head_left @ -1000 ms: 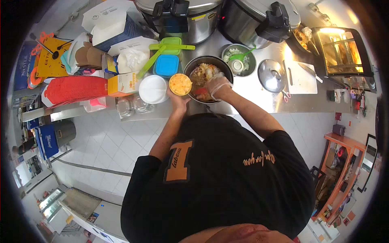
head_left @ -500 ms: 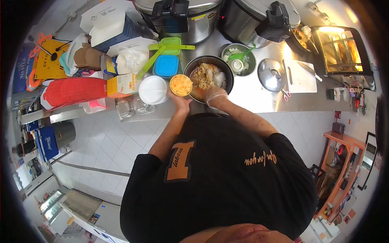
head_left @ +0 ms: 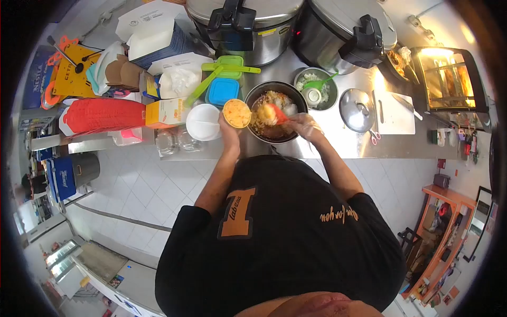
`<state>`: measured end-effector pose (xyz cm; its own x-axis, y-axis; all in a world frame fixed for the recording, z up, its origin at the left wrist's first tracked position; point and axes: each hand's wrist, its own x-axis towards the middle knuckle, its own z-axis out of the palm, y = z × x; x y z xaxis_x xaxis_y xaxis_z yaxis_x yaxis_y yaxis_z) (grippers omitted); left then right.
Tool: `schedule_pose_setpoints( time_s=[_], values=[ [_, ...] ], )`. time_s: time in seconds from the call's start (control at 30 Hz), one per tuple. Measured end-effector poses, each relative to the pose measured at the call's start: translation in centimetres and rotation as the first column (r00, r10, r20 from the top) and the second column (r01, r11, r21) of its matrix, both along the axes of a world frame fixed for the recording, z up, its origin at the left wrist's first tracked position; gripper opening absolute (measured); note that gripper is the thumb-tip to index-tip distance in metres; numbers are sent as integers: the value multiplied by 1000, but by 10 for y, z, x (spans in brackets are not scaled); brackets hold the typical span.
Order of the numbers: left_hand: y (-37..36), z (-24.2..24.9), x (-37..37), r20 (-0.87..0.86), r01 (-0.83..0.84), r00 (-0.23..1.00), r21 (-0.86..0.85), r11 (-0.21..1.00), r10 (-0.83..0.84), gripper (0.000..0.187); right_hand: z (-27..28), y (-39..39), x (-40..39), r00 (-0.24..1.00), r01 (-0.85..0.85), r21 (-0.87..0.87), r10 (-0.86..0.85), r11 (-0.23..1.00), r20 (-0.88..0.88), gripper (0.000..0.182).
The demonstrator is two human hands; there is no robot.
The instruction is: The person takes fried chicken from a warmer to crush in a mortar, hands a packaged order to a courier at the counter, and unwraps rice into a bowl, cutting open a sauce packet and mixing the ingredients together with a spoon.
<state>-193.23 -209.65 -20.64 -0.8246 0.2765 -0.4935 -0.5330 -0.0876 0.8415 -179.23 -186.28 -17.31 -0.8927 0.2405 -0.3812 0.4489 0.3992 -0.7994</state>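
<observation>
My left hand [head_left: 230,136] is wrapped round a yellow cup [head_left: 237,113] filled to the rim with orange-tinted rice. Just right of it stands a dark round pot [head_left: 274,138] holding rice and other food. In a clear glove, my right hand [head_left: 306,127] grips a red-orange spoon [head_left: 280,114] over the pot. A heap of rice sits on the spoon, close to the cup but apart from it. The fingertips of my right hand are partly blurred.
Behind the pot stand two large steel cookers [head_left: 264,39]. A bowl [head_left: 330,100] with a green spoon, a metal lid [head_left: 355,110] and a white board [head_left: 396,119] with a knife lie right. White plates [head_left: 203,122], a blue-lidded box [head_left: 223,92] and red cartons [head_left: 105,117] are left.
My right hand has come up out of the pot and moved right, lifting the spoon with rice into view. The cup remains in my left hand. The whole view has shifted slightly.
</observation>
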Motion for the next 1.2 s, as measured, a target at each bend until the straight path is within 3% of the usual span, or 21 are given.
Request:
schedule_pose_setpoints(
  time_s=[0.03, 0.07, 0.17, 0.23, 0.3, 0.33, 0.4, 0.57, 0.7, 0.77, 0.8, 0.9, 0.97, 1.03, 1.07, 1.13, 1.2],
  values=[
    [-1, 17, 0, 56, 83, 995, -55, 995, -80, 56, 6, 5, 2, 999, 50, -50, -50, 997, 12, 39],
    [4, 17, 0, 151, 104, 983, 17, 994, -105, 55, 8, 10, 1, 998, 66, -6, -66, 998, 24, 41],
    [38, 14, 8, 362, 122, 911, 221, 968, -198, 55, 41, -13, -3, 938, 281, 185, -229, 942, -259, 35],
    [67, 17, 16, 422, 113, 870, 334, 936, -255, 56, 62, -26, -5, 990, 93, 643, 0, 760, -143, 41],
    [91, 19, 24, 465, 96, 853, 306, 947, -237, 57, 28, -42, -2, 999, 34, 760, 6, 649, -50, 44],
    [99, 20, 25, 486, 87, 845, 292, 953, -226, 58, 13, -46, 3, 995, 55, 793, 28, 607, -91, 42],
    [104, 7, 25, 501, 116, 835, 243, 963, -227, 59, 13, -51, 9, 998, 0, 798, 50, 603, -37, 38],
    [92, -20, 18, 453, 219, 828, 282, 934, -331, 60, 31, -47, 15, 997, -81, 744, 50, 663, 63, 31],
    [84, -22, 20, 378, 282, 828, 359, 890, -415, 60, 37, -14, 16, 999, 33, 712, -40, 701, -8, 33],
    [80, -20, 24, 347, 271, 846, 376, 886, -405, 60, 28, 4, 23, 960, 249, 521, -135, 816, -247, 35],
    [80, -20, 27, 340, 249, 860, 371, 895, -380, 61, 15, 8, 24, 921, 319, 225, -245, 921, -303, 42],
    [90, -15, 32, 332, 206, 895, 284, 937, -297, 64, 7, 3, 36, 960, 257, -258, -276, 931, -42, 51],
    [97, -15, 36, 317, 155, 925, 188, 970, -209, 66, -11, -21, 27, 949, 311, -88, -305, 946, 73, 58],
    [103, -20, 41, 278, 74, 956, 84, 994, -94, 65, -19, -36, 25, 975, 221, -49, -219, 974, 39, 59],
    [104, 12, 49, 229, 27, 973, 5, 1000, -28, 63, -15, -43, 24, 981, 192, -29, -191, 981, 30, 59],
    [105, -4, 50, 156, 37, 987, 2, 999, -37, 63, -2, -52, 21, 979, 201, 16, -202, 979, 37, 60],
    [104, -22, 51, 151, 36, 988, -1, 999, -36, 62, -30, -55, 21, 971, 236, 22, -235, 971, -39, 59]
  ],
)
